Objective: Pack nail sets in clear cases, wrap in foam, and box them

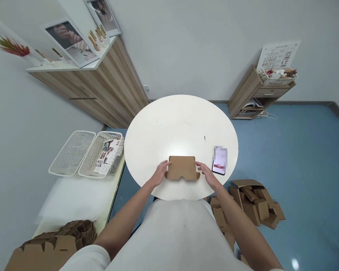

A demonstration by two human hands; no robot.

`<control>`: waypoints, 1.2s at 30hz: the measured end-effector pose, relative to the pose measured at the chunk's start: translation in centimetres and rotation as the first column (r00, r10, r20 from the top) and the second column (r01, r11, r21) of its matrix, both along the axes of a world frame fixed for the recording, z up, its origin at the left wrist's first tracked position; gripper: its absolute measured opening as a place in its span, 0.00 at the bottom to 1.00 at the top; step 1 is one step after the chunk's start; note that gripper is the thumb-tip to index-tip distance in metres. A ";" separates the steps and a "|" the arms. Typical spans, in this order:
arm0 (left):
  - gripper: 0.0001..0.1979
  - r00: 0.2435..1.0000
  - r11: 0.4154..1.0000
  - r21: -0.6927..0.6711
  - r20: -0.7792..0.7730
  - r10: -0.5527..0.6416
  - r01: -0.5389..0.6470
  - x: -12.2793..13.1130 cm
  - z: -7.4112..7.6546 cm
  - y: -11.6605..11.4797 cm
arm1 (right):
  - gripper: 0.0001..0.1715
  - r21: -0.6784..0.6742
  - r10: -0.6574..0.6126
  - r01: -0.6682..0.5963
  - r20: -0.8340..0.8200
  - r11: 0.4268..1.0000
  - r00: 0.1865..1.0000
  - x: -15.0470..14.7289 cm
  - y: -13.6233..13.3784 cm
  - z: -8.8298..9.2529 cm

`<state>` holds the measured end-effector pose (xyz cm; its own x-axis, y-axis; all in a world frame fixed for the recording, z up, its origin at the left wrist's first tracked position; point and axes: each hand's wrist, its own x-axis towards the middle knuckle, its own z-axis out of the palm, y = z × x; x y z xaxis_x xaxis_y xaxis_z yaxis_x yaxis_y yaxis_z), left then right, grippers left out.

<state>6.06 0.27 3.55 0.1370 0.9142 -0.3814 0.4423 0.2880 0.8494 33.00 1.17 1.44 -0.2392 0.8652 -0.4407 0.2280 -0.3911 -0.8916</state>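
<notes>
A small flat brown cardboard box [182, 168] lies on the white oval table [180, 120] near the edge closest to me. Its top panel is down, with a notch in the near edge and a small flap poking out at each near corner. My left hand [159, 173] is at the box's left side, fingers stretched out and their tips at its far left corner. On the opposite side my right hand [208, 174] is open, its fingers apart and the tips at the right edge. Neither hand is wrapped round the box.
A phone [219, 167] lies on the table to the right. White baskets [86, 171] stand on a side table at left, above a pile of folded cardboard [48, 250]. Cardboard boxes [257, 203] fill a carton on the floor at right. Wooden cabinets [121, 86] stand behind.
</notes>
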 end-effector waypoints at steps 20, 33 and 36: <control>0.49 0.952 0.996 -0.073 -0.296 -0.080 0.061 0.0 -3.5 -4.1 | 0.36 0.243 0.032 -0.133 0.379 0.961 0.925 -1.9 -4.6 -2.1; 0.43 0.984 0.981 0.191 -0.178 0.012 0.023 0.7 -3.4 -4.1 | 0.43 0.255 0.065 -0.141 0.286 0.957 0.956 -2.2 -4.3 -1.3; 0.32 0.970 0.974 0.225 -0.235 0.055 0.000 0.8 -2.6 -3.0 | 0.32 0.259 0.021 -0.095 0.274 0.961 0.962 -2.0 -2.9 0.1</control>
<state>6.81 -2.72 0.95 0.0407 0.9816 -0.1868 0.6339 0.1192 0.7642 31.04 -1.70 1.50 -0.1986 0.9479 -0.2491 0.4860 -0.1255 -0.8649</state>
